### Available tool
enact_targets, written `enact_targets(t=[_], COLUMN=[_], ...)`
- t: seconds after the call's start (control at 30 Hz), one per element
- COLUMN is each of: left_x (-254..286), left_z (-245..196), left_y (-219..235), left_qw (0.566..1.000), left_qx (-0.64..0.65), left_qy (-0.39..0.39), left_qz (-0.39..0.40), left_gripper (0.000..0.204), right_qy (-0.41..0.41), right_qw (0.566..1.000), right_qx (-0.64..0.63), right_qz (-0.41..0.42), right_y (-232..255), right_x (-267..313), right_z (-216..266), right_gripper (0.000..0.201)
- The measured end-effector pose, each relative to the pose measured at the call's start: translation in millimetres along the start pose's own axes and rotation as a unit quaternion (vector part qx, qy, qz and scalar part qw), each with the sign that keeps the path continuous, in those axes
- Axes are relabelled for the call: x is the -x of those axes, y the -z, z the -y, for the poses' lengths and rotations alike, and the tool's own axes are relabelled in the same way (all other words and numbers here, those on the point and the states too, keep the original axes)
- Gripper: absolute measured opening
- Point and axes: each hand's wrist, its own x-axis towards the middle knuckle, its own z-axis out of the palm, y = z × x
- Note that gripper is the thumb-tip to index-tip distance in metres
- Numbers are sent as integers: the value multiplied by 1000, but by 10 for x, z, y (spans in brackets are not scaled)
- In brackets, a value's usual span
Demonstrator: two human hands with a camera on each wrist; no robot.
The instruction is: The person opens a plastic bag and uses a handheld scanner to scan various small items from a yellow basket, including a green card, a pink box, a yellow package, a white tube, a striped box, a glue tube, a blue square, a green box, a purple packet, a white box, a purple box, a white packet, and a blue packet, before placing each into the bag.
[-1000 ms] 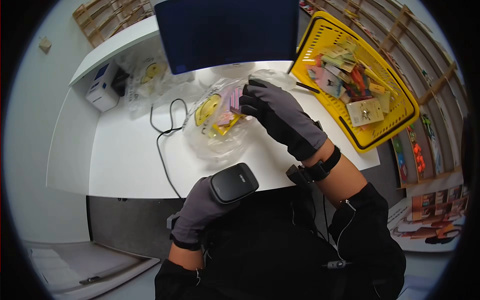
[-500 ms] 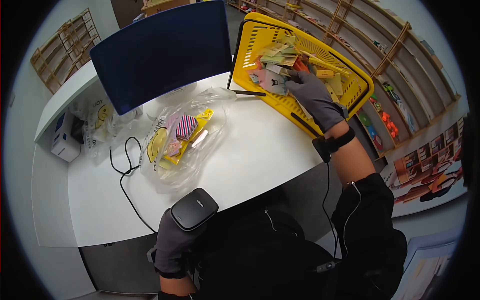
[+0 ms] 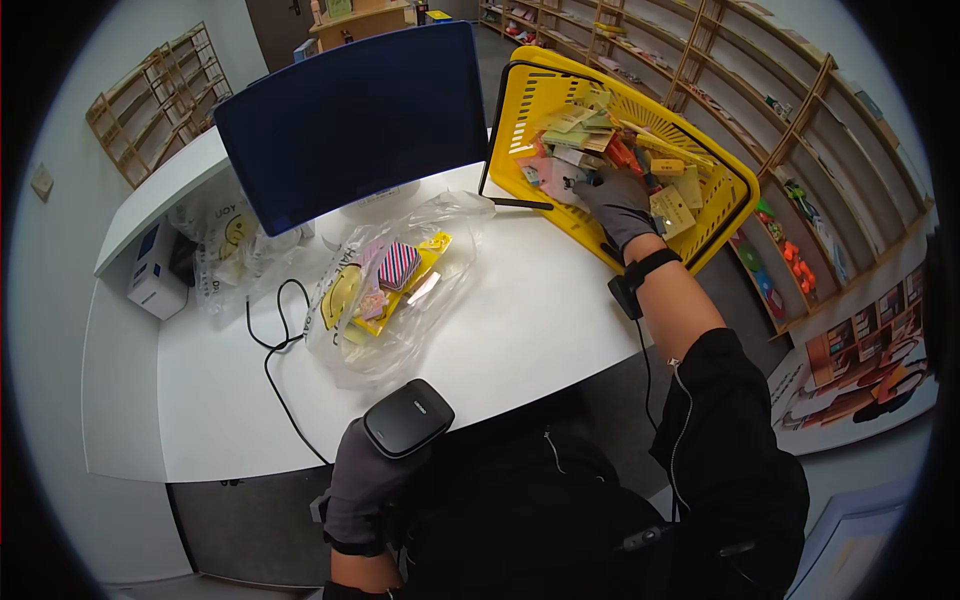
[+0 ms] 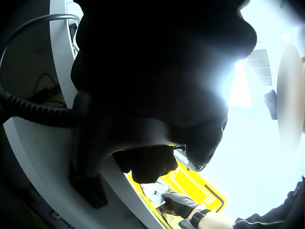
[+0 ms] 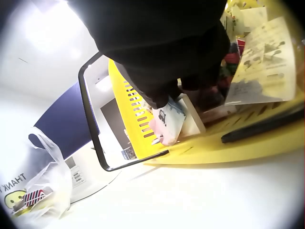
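My gloved left hand (image 3: 360, 490) grips a black barcode scanner (image 3: 408, 418) with a rounded top, at the table's front edge. The left wrist view shows that hand dark and backlit, with a ribbed cord beside it. My gloved right hand (image 3: 618, 205) reaches down into the yellow basket (image 3: 735, 225), among flat packets and cards. Its dark fingertips overlap a pink and blue packet (image 5: 167, 124) in the right wrist view; I cannot tell whether they pinch anything. On the table, a clear plastic bag (image 3: 455, 225) holds a striped item (image 3: 398, 265) and yellow packaging.
A monitor (image 3: 350, 125) stands at the back of the white table (image 3: 520, 330). More plastic bags (image 3: 225, 245) and a white and blue box (image 3: 157, 275) lie at the left. A black cable (image 3: 272, 385) crosses the tabletop. Shelves (image 3: 800, 110) stand beyond the basket.
My right hand has moved from the plastic bag over to the basket and down among the packets. The view has swung right. My left hand still holds the scanner at the table's edge.
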Motion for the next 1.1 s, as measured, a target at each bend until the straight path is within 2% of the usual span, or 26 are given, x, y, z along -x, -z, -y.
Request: enact_targets(t=[0.1, 0.23, 0.33, 0.5, 0.57, 0.6, 0.63, 0.67, 0.7, 0.77, 0.87, 1.03, 1.1], left_x=[15, 0, 3, -5, -5, -8, -10, -12, -15, -31, -23, -1, -22], left_z=[-4, 43, 32, 64, 66, 50, 27, 13, 11, 31, 25, 38, 30], left_y=[21, 24, 23, 8, -4, -8, -8, -6, -6, 3, 22, 16, 4], left_qw=[1000, 999, 999, 1000, 1000, 1000, 1000, 1000, 999, 1000, 1000, 999, 999], left_qx=[3, 4, -2, 3, 6, 12, 18, 24, 24, 14, 5, -5, -9], left_qy=[3, 26, 32, 16, 16, 14, 12, 13, 22, 14, 25, 36, 36], left_qz=[3, 24, 28, 12, 12, 8, 6, 4, 4, 9, 6, 2, 1], left_gripper=[38, 46, 46, 40, 40, 40, 40, 40, 40, 41, 42, 42, 42], right_qy=[17, 66, 91, 97, 193, 195, 295, 388, 388, 487, 527, 508, 527], right_qw=[998, 990, 964, 928, 933, 933, 911, 871, 873, 853, 841, 853, 838], right_qx=[-48, -123, -249, -360, -302, -302, -259, -214, -218, -124, -87, -118, -135], right_qz=[-36, -10, -32, 1, -41, -36, -125, -210, -201, -143, -92, 9, 46], right_y=[-23, 169, 298, 444, 652, 684, 693, 692, 703, 668, 406, 62, 27], right_x=[-54, 79, 227, 557, 887, 1044, 1212, 1387, 1575, 1951, 2369, 2600, 2602], right_z=[-89, -8, 55, -12, 37, 66, 107, 151, 197, 294, 413, 529, 571], right_gripper=[64, 54, 33, 19, 12, 12, 13, 14, 14, 20, 25, 27, 23])
